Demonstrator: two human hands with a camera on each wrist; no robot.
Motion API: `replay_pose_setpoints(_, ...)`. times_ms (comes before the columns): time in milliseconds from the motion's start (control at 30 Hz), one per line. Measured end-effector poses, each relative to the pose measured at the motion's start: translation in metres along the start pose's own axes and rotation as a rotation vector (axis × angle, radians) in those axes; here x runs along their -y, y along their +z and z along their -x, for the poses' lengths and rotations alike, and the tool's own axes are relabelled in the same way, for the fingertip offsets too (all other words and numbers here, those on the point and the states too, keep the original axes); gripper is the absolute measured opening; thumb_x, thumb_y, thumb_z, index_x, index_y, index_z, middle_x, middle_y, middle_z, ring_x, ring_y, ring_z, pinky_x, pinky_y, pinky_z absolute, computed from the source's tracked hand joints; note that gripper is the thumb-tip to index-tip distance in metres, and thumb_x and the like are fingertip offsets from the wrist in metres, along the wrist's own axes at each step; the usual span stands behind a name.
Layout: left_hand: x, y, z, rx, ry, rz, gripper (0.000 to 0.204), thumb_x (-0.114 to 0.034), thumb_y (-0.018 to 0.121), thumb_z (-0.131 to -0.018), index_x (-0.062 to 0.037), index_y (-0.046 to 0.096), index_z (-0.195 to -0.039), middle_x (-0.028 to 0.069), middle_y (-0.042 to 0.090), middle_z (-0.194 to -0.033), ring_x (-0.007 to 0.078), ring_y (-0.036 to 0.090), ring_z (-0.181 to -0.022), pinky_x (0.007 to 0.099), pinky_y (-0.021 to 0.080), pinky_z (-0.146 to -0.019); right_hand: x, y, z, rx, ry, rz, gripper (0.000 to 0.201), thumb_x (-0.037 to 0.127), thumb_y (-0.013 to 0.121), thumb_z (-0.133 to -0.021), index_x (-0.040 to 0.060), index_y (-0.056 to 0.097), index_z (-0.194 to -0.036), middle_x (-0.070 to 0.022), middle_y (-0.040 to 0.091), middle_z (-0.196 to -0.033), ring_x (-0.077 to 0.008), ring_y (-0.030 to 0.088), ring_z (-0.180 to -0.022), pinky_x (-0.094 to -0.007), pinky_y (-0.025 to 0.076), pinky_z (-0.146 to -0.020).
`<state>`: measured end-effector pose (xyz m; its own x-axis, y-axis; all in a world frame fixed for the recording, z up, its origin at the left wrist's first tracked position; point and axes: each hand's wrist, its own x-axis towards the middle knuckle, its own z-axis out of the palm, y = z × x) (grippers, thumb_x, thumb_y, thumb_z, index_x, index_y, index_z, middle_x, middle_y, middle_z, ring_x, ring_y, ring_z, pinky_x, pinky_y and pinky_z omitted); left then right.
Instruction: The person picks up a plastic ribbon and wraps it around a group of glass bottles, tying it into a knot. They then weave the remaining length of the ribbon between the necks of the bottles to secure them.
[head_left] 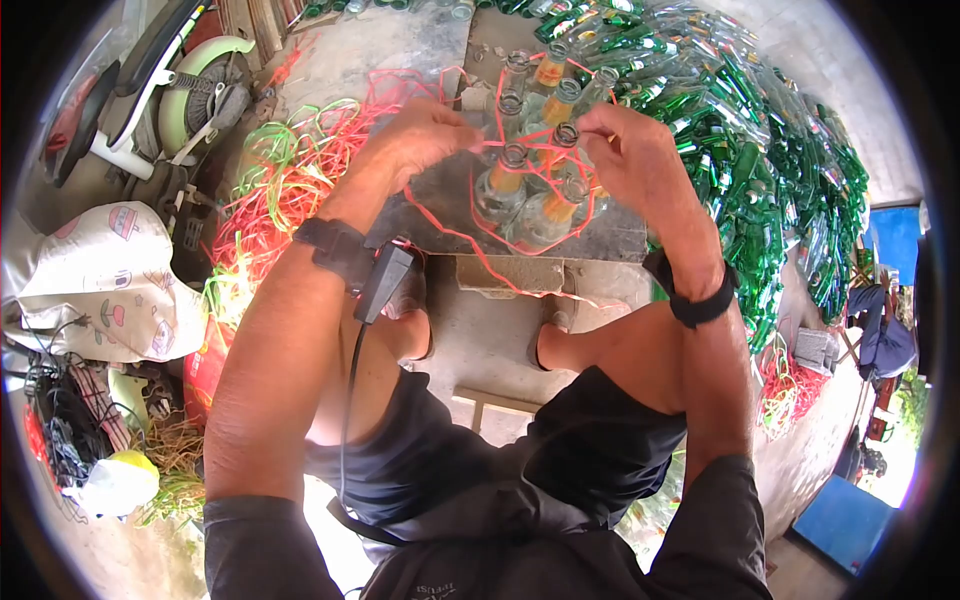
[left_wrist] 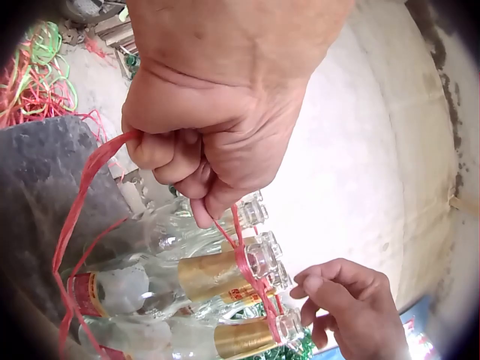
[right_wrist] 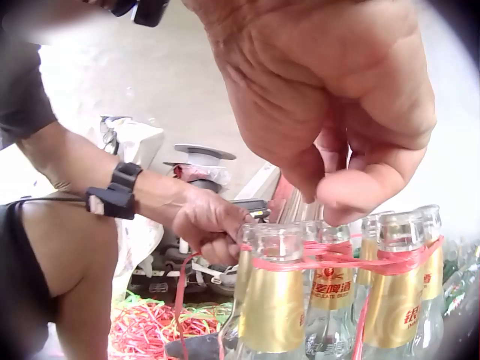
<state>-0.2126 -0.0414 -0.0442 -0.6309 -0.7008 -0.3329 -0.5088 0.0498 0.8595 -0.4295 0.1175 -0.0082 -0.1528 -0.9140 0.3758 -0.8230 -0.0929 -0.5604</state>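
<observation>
Several clear glass beer bottles (right_wrist: 274, 315) with gold neck labels stand upright in a tight group on a dark slab (head_left: 445, 190). Red plastic twine (right_wrist: 330, 262) runs round their necks just below the mouths, and a loose tail hangs over the slab's front edge. At the left side of the necks, my left hand (left_wrist: 217, 127) grips the twine in curled fingers. My right hand (head_left: 640, 155) hovers by the bottle mouths on the other side, its fingers loosely bent, with nothing seen in them.
Green bottles (head_left: 740, 190) lie in a large heap at the right. A tangle of red and green twine (head_left: 290, 180) spreads on the left, near a printed cloth bag (head_left: 120, 280). A brick (head_left: 510, 275) sits under the slab's front edge, between my feet.
</observation>
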Motion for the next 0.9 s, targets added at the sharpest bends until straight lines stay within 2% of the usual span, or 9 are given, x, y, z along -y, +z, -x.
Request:
replay_pose_setpoints(33, 0.004, -0.001, -0.002, -0.003, 0.036, 0.001, 0.018, -0.024, 0.078, -0.087, -0.0072, 0.08, -0.093, 0.0015, 0.074, -0.09, 0.0114, 0.061, -0.08, 0.0282, 0.047, -0.073, 0.008, 0.0, 0.005, -0.003, -0.003, -0.001, 0.009, 0.009, 0.065, -0.084, 0.0009, 0.068, -0.087, -0.0187, 0.067, -0.075, -0.0372, 0.066, -0.068, -0.0404, 0.053, -0.062)
replay_pose_setpoints(100, 0.005, -0.004, 0.0, 0.004, 0.049, 0.016, 0.02, -0.025, 0.079, -0.087, -0.0066, 0.08, -0.094, 0.0017, 0.074, -0.089, 0.0119, 0.061, -0.081, 0.0286, 0.048, -0.075, 0.022, 0.0, 0.016, 0.113, -0.061, 0.017, 0.015, 0.013, 0.073, -0.086, 0.0016, 0.07, -0.095, -0.0133, 0.067, -0.079, -0.0262, 0.066, -0.067, -0.0371, 0.052, -0.062)
replay_pose_setpoints(133, 0.005, -0.005, 0.0, 0.016, 0.058, 0.034, 0.022, -0.026, 0.08, -0.086, -0.0061, 0.08, -0.095, 0.0019, 0.074, -0.089, 0.0123, 0.062, -0.082, 0.0289, 0.049, -0.077, 0.031, 0.001, 0.022, 0.146, -0.077, 0.148, 0.018, 0.014, 0.074, -0.084, 0.0013, 0.066, -0.094, -0.0149, 0.064, -0.085, -0.034, 0.066, -0.073, -0.0417, 0.054, -0.066)
replay_pose_setpoints(333, -0.006, -0.002, 0.014, 0.0, 0.097, 0.0, 0.028, -0.027, 0.081, -0.085, -0.0029, 0.08, -0.098, 0.0029, 0.073, -0.086, 0.0126, 0.063, -0.081, 0.0307, 0.051, -0.077, 0.029, 0.02, 0.038, 0.195, -0.05, 0.274, 0.031, 0.011, 0.072, -0.08, 0.0029, 0.062, -0.108, -0.0177, 0.061, -0.098, -0.0411, 0.066, -0.089, -0.0481, 0.054, -0.076)
replay_pose_setpoints(467, -0.005, 0.0, 0.007, -0.017, 0.106, -0.01, 0.026, -0.026, 0.081, -0.085, -0.003, 0.08, -0.098, 0.0026, 0.074, -0.086, 0.0126, 0.063, -0.08, 0.0306, 0.051, -0.076, 0.029, 0.022, 0.041, 0.182, -0.002, 0.242, 0.033, 0.009, 0.071, -0.081, 0.003, 0.062, -0.112, -0.017, 0.061, -0.1, -0.0412, 0.066, -0.089, -0.0475, 0.055, -0.077)
replay_pose_setpoints(533, -0.011, 0.0, 0.007, -0.03, 0.074, -0.021, 0.023, -0.023, 0.081, -0.085, -0.0032, 0.08, -0.097, 0.0024, 0.073, -0.086, 0.012, 0.063, -0.08, 0.0304, 0.051, -0.076, 0.032, 0.02, 0.042, 0.161, -0.044, 0.144, 0.031, 0.006, 0.069, -0.081, 0.0018, 0.061, -0.111, -0.0166, 0.061, -0.101, -0.0407, 0.065, -0.089, -0.0473, 0.055, -0.077)
replay_pose_setpoints(633, -0.003, 0.001, 0.0, -0.041, 0.098, -0.024, 0.025, -0.026, 0.081, -0.082, -0.0048, 0.08, -0.096, 0.0038, 0.074, -0.086, 0.014, 0.064, -0.079, 0.0332, 0.051, -0.073, 0.033, 0.018, 0.041, 0.134, -0.132, 0.176, 0.028, 0.004, 0.067, -0.082, 0.0013, 0.061, -0.109, -0.0168, 0.061, -0.101, -0.0402, 0.066, -0.089, -0.0472, 0.055, -0.076)
replay_pose_setpoints(867, -0.007, 0.003, 0.01, -0.032, 0.112, -0.043, 0.019, -0.022, 0.08, -0.083, -0.005, 0.08, -0.092, 0.0025, 0.071, -0.079, 0.0122, 0.061, -0.075, 0.0331, 0.05, -0.071, 0.03, 0.002, 0.04, 0.16, -0.188, 0.109, 0.031, 0.0, 0.068, -0.08, 0.0026, 0.061, -0.109, -0.0153, 0.063, -0.102, -0.0389, 0.066, -0.09, -0.0461, 0.056, -0.073)
replay_pose_setpoints(900, -0.01, 0.004, 0.013, -0.042, 0.129, -0.061, 0.02, -0.022, 0.08, -0.083, -0.0047, 0.08, -0.092, 0.002, 0.07, -0.078, 0.0115, 0.06, -0.074, 0.0327, 0.049, -0.07, 0.029, -0.001, 0.04, 0.165, -0.209, 0.126, 0.034, -0.003, 0.064, -0.081, 0.0079, 0.065, -0.112, -0.0124, 0.064, -0.113, -0.0344, 0.068, -0.094, -0.0425, 0.059, -0.075)
